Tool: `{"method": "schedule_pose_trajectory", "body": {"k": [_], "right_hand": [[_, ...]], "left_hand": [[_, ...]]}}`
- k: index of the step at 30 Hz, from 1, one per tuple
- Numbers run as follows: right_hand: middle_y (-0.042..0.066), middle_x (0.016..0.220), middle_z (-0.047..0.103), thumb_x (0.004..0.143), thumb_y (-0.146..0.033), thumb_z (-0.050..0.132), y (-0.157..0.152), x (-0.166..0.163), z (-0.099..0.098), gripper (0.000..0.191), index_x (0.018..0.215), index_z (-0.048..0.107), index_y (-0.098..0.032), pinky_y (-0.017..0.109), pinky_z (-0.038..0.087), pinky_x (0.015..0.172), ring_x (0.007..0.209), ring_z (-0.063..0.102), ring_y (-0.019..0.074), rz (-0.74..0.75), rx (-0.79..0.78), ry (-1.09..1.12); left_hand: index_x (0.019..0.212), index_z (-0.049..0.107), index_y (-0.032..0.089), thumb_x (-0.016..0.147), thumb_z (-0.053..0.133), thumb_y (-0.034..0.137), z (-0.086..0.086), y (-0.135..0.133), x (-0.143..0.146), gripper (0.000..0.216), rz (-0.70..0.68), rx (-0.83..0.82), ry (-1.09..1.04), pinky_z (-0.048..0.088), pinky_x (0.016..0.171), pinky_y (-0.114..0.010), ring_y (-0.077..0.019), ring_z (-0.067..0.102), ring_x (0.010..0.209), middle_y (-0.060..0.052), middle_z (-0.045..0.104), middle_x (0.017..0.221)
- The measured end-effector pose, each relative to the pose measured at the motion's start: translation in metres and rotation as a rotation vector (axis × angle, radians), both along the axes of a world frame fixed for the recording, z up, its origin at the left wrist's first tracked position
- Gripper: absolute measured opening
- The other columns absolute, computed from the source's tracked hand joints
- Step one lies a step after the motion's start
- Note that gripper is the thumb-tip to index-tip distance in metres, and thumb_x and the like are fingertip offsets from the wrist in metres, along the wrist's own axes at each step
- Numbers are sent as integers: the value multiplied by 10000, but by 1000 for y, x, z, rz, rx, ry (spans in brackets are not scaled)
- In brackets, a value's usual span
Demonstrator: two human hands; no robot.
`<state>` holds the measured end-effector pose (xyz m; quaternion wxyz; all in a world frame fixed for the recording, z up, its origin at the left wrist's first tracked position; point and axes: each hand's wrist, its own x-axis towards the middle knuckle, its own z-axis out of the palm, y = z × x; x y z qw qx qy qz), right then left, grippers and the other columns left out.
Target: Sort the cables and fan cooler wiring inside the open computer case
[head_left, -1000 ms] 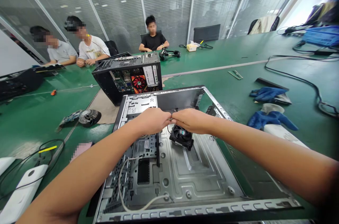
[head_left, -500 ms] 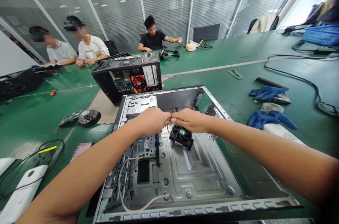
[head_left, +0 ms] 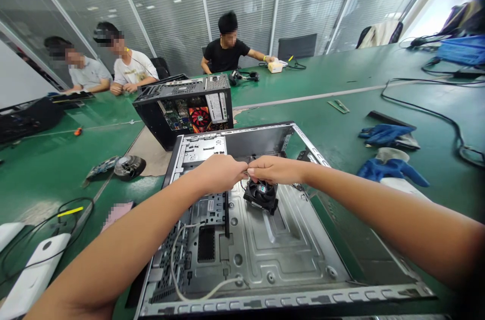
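An open, stripped grey computer case (head_left: 288, 254) lies flat on the green table in front of me. Both my hands meet above its far half. My left hand (head_left: 219, 172) is curled into a fist and my right hand (head_left: 276, 169) is pinched; their fingertips touch around a small item I cannot make out. Just below my right hand a black cooling fan (head_left: 260, 195) sits tilted on the case floor. A white cable (head_left: 197, 287) loops across the case's near left corner.
A second black computer case (head_left: 185, 108) with a red fan stands behind. Blue gloves (head_left: 390, 168) lie at the right, a circuit board and disc (head_left: 121, 166) at the left, white devices with cables at the near left. Three people sit at the table's far side.
My hands stay pressed together over the case, barely shifted. The person in black at the far side has stood up and reached an arm toward a box on the table.
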<state>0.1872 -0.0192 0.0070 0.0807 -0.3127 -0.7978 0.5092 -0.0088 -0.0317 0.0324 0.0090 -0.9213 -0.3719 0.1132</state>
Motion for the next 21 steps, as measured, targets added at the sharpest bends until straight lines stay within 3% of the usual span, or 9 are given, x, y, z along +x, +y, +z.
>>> {"method": "schedule_pose_trajectory", "body": {"k": [8, 21], "right_hand": [[2, 695, 478, 922, -347, 357, -2, -3, -4, 288, 709, 456, -178, 283, 366, 637, 662, 424, 132, -11, 265, -60], [10, 699, 514, 919, -315, 364, -2, -2, -3, 283, 712, 491, -170, 282, 377, 635, 664, 447, 134, 16, 251, -73]], "left_hand": [[962, 619, 187, 957, 326, 401, -1, 1, 0, 363, -2, 25, 34, 389, 594, -306, -211, 615, 662, -96, 678, 757], [945, 629, 188, 951, 352, 396, 2, -2, 2, 347, -10, 22, 40, 387, 603, -316, -224, 614, 660, -108, 687, 768]]}}
